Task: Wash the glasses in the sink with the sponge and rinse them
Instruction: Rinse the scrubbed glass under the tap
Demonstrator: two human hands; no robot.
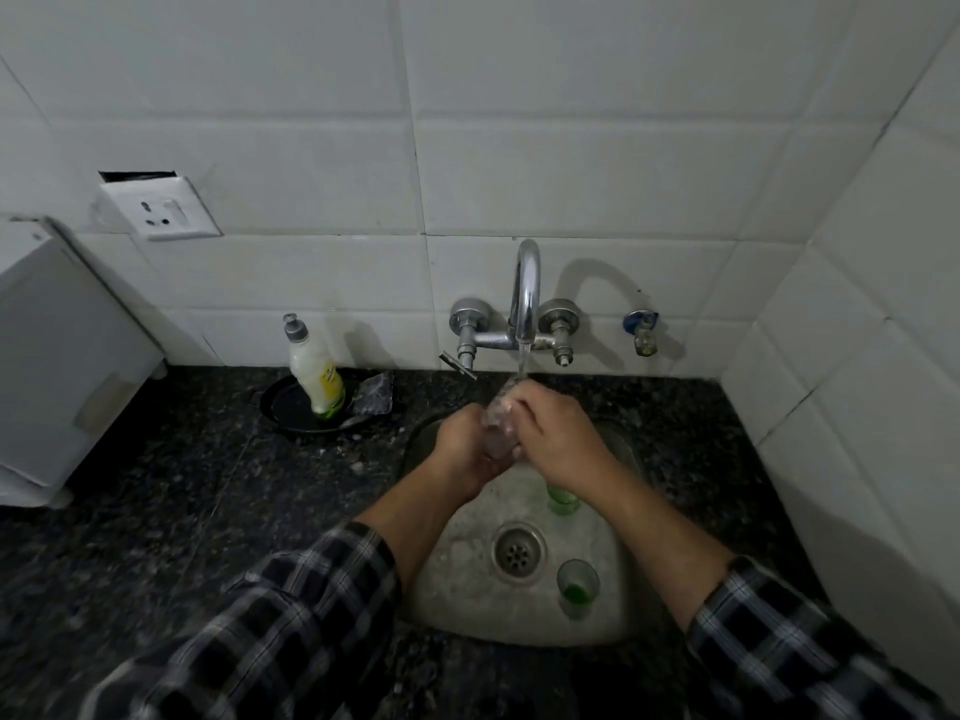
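While water [523, 358] runs from the tap [525, 298]: dark counter [182, 485]; sink [467, 605]; left hand [465, 452] and right hand [558, 439], both curled round a clear glass [497, 426] held in the stream over the sink; soap bottle [318, 374] on a black plate [288, 407]; green glass [577, 587] upright by the drain [518, 550]; second green glass [562, 500] at the right wrist.

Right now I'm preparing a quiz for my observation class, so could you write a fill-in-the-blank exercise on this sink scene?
1. The left hand and right hand together hold a clear glass under the running ____.
2. ____ green glasses stand in the sink.
3. The soap bottle stands on the counter, to the ____ of the sink.
Missing words: tap; two; left.
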